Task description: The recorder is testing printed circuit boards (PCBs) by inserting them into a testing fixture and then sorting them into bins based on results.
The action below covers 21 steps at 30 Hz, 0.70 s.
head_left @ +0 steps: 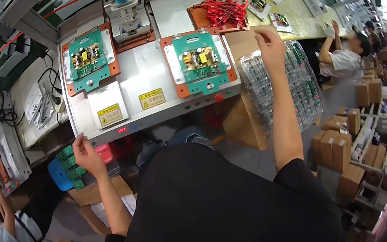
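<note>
My left hand is by the left front corner of the press machine's metal bed, its fingers loosely bent and apart, with nothing visible in them. My right hand is raised over the far edge of a clear plastic tray of circuit boards; its fingers are curled together, and anything between them is too small to make out. Just beyond it lies a bundle of red wires. Two green fixtures, one left and one right, each carry a circuit board with yellow parts.
A press head stands between the fixtures. Below the bed's left end are a blue bin and green boards. A cardboard box stands under the tray. Co-workers sit at left and right. Cartons stand at lower right.
</note>
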Each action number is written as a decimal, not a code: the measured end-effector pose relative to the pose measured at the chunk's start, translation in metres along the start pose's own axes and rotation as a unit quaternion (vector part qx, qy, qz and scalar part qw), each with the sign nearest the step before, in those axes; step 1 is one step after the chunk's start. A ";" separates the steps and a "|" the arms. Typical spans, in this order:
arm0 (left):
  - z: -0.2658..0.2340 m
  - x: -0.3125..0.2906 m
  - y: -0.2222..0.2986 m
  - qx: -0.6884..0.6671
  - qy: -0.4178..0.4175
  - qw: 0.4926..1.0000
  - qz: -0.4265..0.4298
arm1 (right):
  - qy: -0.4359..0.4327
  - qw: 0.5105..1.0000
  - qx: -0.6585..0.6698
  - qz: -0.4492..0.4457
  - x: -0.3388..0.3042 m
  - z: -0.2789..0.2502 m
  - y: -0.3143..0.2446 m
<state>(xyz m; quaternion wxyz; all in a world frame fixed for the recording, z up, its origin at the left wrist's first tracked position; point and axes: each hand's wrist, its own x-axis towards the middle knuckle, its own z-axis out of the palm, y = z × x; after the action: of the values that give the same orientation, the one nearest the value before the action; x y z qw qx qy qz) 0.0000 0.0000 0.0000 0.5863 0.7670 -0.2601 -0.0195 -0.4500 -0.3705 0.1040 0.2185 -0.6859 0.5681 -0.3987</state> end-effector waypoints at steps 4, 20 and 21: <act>-0.008 -0.113 0.103 0.027 -0.076 0.995 -0.062 | -0.116 0.982 -0.056 -0.135 0.037 0.020 0.042; 0.082 -0.101 0.163 0.047 -0.220 0.970 0.093 | -0.231 0.941 0.079 -0.234 -0.011 0.067 -0.041; 0.096 -0.102 0.167 0.055 -0.235 0.964 0.112 | -0.266 0.932 0.080 -0.235 -0.040 0.058 -0.049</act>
<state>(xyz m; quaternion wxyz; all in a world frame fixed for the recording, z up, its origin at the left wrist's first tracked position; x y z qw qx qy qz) -0.1825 -0.0719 0.0936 0.4636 0.7381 -0.4755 -0.1192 -0.3760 -0.3286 0.0954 0.3158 -0.8610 0.2784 -0.2854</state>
